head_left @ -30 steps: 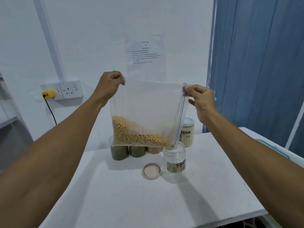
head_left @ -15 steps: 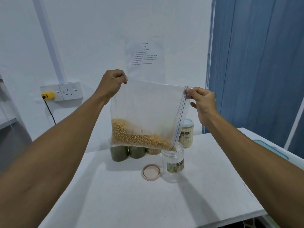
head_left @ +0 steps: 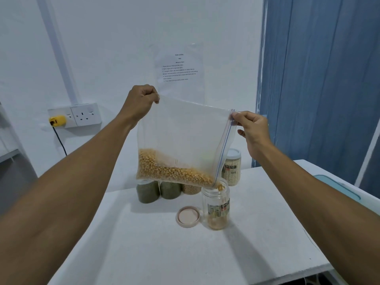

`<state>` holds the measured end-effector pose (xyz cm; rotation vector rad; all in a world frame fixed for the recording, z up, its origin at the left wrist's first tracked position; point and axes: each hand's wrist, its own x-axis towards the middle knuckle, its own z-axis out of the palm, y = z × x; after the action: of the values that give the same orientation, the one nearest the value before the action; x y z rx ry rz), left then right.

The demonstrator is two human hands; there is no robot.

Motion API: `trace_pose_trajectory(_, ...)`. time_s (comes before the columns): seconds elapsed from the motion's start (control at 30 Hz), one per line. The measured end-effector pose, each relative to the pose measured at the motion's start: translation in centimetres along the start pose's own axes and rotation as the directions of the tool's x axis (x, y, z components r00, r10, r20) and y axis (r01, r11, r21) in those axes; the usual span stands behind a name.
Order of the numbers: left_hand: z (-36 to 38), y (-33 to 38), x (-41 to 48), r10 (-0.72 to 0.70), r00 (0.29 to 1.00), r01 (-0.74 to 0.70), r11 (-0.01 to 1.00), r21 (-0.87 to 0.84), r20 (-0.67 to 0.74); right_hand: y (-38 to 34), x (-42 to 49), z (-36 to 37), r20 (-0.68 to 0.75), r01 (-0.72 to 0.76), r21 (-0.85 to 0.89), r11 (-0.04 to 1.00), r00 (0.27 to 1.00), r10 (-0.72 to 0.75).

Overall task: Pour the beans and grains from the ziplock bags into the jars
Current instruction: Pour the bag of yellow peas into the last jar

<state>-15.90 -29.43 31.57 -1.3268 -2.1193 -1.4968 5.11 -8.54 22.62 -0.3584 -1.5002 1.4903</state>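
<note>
Clear ziplock bag (head_left: 185,130) with a thin blue-and-red zip stripe, golden yellow kernels (head_left: 164,171) inside. Two jars (head_left: 147,191) behind look dark green, loose lid (head_left: 188,216) is pinkish beige, worktop's (head_left: 164,254) white, curtain's (head_left: 318,79) blue, plug's (head_left: 57,120) bright yellow.

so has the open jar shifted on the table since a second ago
No. The open jar stands just right of the loose lid, with the same small gap between them as before.
</note>
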Motion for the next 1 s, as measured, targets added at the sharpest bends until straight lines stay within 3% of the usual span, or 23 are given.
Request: trace_pose_trajectory(1.0, 0.0, 1.3, -0.1, 0.046, 0.998, -0.043, 0.997, 0.065, -0.046, 0.1, -0.5, 0.2, -0.028, -0.001, 0.017, 1.0, 1.0, 0.001)
